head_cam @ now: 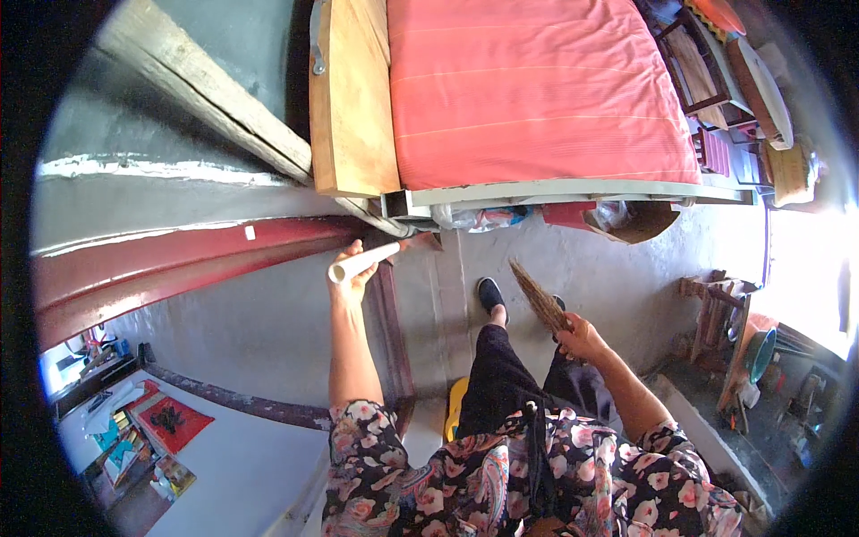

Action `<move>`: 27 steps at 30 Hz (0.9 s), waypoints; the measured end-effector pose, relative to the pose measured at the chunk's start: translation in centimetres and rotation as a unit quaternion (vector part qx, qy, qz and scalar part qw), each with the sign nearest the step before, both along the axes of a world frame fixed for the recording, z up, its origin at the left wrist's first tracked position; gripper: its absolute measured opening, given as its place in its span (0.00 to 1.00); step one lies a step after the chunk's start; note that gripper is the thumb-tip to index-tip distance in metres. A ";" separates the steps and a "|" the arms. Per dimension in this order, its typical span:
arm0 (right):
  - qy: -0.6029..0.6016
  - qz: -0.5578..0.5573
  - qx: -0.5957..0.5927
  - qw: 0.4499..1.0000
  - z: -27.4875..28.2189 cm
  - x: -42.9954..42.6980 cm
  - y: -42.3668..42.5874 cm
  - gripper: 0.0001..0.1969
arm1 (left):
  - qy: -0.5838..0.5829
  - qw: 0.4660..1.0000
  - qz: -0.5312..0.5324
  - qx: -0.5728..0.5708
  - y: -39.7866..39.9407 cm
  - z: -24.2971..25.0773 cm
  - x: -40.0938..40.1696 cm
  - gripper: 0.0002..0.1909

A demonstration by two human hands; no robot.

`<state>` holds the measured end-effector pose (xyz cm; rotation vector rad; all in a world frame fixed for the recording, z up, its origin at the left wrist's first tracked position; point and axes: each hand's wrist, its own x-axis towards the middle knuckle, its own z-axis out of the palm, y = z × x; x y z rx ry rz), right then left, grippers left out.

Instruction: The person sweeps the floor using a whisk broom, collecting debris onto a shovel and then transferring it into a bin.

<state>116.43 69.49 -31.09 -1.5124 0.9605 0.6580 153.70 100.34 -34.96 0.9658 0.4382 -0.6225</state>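
My left hand [350, 276] is closed around a white pipe [368, 260], whose hollow near end faces up towards me. At the pipe's far end there is a reddish-brown flat piece [423, 241]; whether the two are joined I cannot tell. A bundle of thin brown stalks [539, 295], like a small hand broom, is gripped at its thick end by my right hand [582, 337]. Its narrow tip points away from me, over the grey floor [429, 302]. My dark shoe [492, 298] stands on the floor between the two hands.
Ahead is a bed with a red cover [537, 101] and a wooden end board [356, 114]. Under its edge are plastic bags and a cardboard box [634, 225]. A wooden pole [221, 87] leans at left. Wooden furniture [721, 295] stands right; a table [268, 463] is behind left.
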 end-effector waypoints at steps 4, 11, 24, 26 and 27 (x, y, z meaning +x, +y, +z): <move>-0.014 0.003 -0.005 1.000 -0.2 0.5 0.5 0.29 | 0.014 0.998 0.040 0.040 1.7 -0.3 2.6 0.12; 0.010 -0.017 0.001 1.000 -0.5 0.4 0.6 0.25 | 0.030 0.993 0.040 0.104 2.0 -1.4 2.6 0.15; 0.008 -0.059 0.019 0.998 0.2 -2.0 -0.1 0.27 | 0.062 0.974 0.006 0.217 0.6 -2.8 -2.0 0.39; 0.001 -0.074 0.022 0.997 0.2 -2.3 -0.1 0.27 | 0.062 0.973 -0.004 0.222 0.6 -3.0 -3.0 0.38; -0.011 -0.075 0.012 0.997 0.0 -2.8 -0.1 0.28 | 0.062 0.972 -0.012 0.225 0.3 -3.1 -3.7 0.38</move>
